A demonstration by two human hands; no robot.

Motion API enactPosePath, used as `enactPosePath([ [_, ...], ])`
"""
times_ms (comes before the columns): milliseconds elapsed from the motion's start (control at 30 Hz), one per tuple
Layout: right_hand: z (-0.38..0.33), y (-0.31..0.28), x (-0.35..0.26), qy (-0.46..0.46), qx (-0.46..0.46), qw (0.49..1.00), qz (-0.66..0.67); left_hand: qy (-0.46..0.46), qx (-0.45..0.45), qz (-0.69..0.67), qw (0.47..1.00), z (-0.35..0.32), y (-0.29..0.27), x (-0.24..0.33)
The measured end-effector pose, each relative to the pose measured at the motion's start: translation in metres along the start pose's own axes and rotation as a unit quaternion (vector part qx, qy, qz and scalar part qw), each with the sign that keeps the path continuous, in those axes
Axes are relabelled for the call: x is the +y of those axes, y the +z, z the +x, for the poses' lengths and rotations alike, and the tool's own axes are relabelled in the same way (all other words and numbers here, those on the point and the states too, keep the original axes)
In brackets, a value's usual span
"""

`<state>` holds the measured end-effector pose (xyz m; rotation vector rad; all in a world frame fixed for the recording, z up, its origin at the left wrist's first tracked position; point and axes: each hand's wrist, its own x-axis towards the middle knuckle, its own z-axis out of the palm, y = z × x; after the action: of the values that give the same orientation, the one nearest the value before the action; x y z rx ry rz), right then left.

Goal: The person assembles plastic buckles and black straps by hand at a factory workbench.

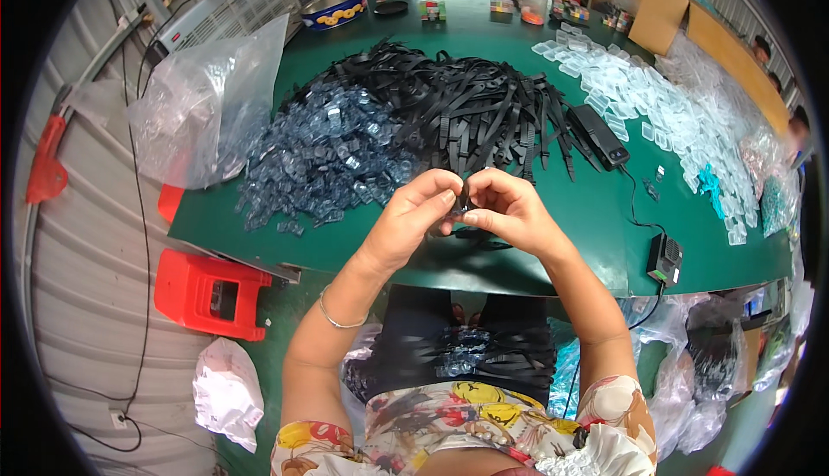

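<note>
My left hand (416, 215) and my right hand (511, 210) meet above the table's near edge. Between their fingertips both pinch a small black strap (464, 198); the fingers hide most of it, and I cannot tell whether a plastic piece is on it. Just beyond my hands spreads a heap of black straps (471, 100) with buckle-like ends. Left of that lies a pile of small bluish see-through plastic pieces (324, 165), touching the straps. On my lap rest more clear pieces (462, 351) and black straps (518, 359).
The green table (553, 243) carries clear flat plastic pieces (648, 100) at right, a black device (598, 138) wired to a black box (665, 258), and a round tin (333, 8) at far left. A plastic bag (211, 100) hangs over the left edge above a red stool (186, 295).
</note>
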<state>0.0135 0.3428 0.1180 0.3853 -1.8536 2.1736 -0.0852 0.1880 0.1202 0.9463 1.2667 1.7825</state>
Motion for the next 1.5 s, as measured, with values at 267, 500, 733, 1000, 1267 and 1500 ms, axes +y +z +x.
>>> enactPosePath([
  [267, -0.022, 0.038, -0.026, -0.091, -0.052, 0.975, -0.198, 0.065, -0.045, -0.058, 0.995, -0.048, 0.018, 0.013],
  [500, -0.052, 0.077, -0.022, -0.048, -0.048, 0.996, -0.062, 0.057, -0.042, -0.215, 0.974, -0.094, 0.032, -0.001],
  [733, -0.087, 0.095, 0.008, 0.029, -0.027, 0.996, 0.082, 0.037, -0.030, -0.286, 0.957, -0.131, 0.037, -0.034],
  [1000, -0.104, 0.101, 0.034, 0.055, -0.015, 0.995, 0.077, 0.005, 0.006, -0.275, 0.961, -0.154, 0.035, -0.054],
  [1267, -0.117, 0.109, 0.050, 0.091, -0.003, 0.994, 0.061, -0.003, 0.034, -0.269, 0.962, -0.169, 0.030, -0.073],
  [1500, -0.119, 0.115, 0.057, 0.098, 0.000, 0.994, 0.055, -0.025, 0.040, -0.250, 0.967, -0.177, 0.026, -0.077],
])
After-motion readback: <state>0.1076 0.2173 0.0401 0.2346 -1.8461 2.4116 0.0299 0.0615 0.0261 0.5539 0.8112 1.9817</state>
